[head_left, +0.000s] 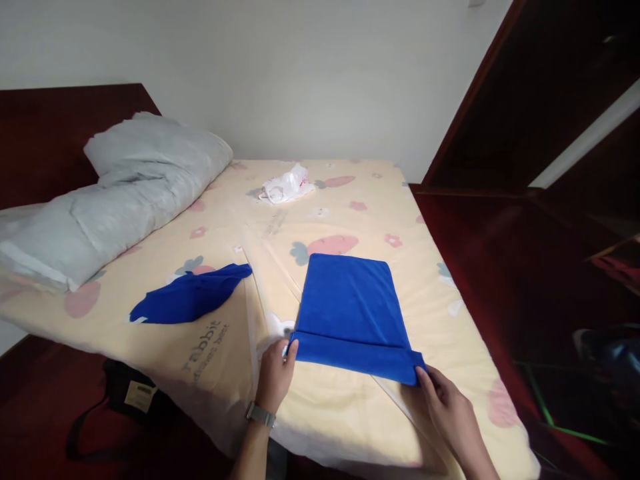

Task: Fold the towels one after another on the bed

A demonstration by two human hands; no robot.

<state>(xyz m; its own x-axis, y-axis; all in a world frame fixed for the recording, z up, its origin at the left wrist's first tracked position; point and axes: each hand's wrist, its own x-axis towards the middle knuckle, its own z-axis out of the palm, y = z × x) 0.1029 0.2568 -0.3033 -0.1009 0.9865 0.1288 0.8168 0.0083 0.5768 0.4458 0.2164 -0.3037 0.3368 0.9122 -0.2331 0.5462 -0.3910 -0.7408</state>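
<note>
The blue cloth lies flat at the lower centre-right of the frame, on the bed, its near edge doubled into a band. The left hand pinches that band's left end and the right hand its right end, the two well apart. If one side were pulled harder, the band could skew or the cloth wrinkle; a loosened pinch might let the layers slip open. A crumpled second blue cloth lies centre-left, a white plastic bag upper centre, a grey bundle upper left. None blocks the hands.
</note>
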